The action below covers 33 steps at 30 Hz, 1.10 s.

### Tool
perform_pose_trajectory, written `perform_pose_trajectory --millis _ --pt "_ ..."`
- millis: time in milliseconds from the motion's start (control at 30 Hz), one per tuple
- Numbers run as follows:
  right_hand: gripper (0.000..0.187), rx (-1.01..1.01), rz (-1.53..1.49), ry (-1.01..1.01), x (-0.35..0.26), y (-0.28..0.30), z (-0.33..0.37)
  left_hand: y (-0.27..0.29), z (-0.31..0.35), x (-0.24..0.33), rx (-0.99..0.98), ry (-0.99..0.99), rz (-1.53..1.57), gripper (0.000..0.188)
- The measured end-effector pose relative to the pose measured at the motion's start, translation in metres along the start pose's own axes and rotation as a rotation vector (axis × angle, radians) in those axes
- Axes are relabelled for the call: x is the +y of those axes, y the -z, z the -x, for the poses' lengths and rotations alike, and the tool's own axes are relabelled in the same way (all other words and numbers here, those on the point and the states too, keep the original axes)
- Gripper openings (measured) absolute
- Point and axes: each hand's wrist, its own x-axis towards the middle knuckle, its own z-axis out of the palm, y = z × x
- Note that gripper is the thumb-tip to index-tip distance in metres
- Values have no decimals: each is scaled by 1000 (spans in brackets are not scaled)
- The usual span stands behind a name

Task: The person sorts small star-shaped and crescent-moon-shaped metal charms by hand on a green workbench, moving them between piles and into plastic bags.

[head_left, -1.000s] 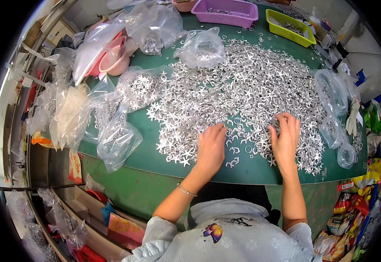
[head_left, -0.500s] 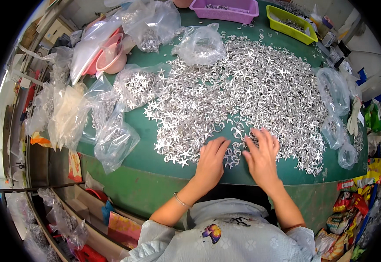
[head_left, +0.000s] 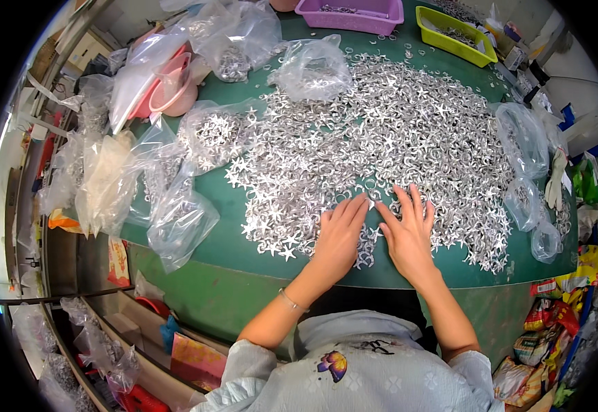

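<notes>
A wide heap of small silver metal pieces [head_left: 436, 144], some star-shaped and others curved like crescents or open rings, covers much of the green table [head_left: 244, 254]. Over the near part of the heap, my left hand [head_left: 338, 237] lies with its fingers stretched forward, their tips at the loose pieces in a narrow gap. Just right of that gap, my right hand [head_left: 410, 237] rests with spread fingers on the heap's near edge. The tips of both hands' inner fingers are close together. Whatever lies under the palms is hidden, and I see nothing gripped.
Clear plastic bags [head_left: 182, 220] with silver pieces crowd the left side; more bags [head_left: 522, 147] lie at the right edge. A purple tray [head_left: 350, 22] and a yellow-green tray [head_left: 455, 44] stand at the back. Pink basins [head_left: 175, 96] sit far left. Below left are shelf compartments [head_left: 155, 343].
Both hands have slid forward, away from me. My left hand has also shifted right, so its fingertips are closer to my right hand.
</notes>
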Motion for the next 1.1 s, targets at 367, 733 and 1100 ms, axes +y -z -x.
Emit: perform_pose_trajectory --millis 367,733,1100 --pt "29 103 55 35 6 -12 -23 -9 -3 -9 -30 -59 3 50" --pt "19 83 7 59 7 -5 -22 12 18 -5 -150 -106 131 38" --pt "19 151 17 56 7 -13 -26 6 20 2 -161 -95 25 44"
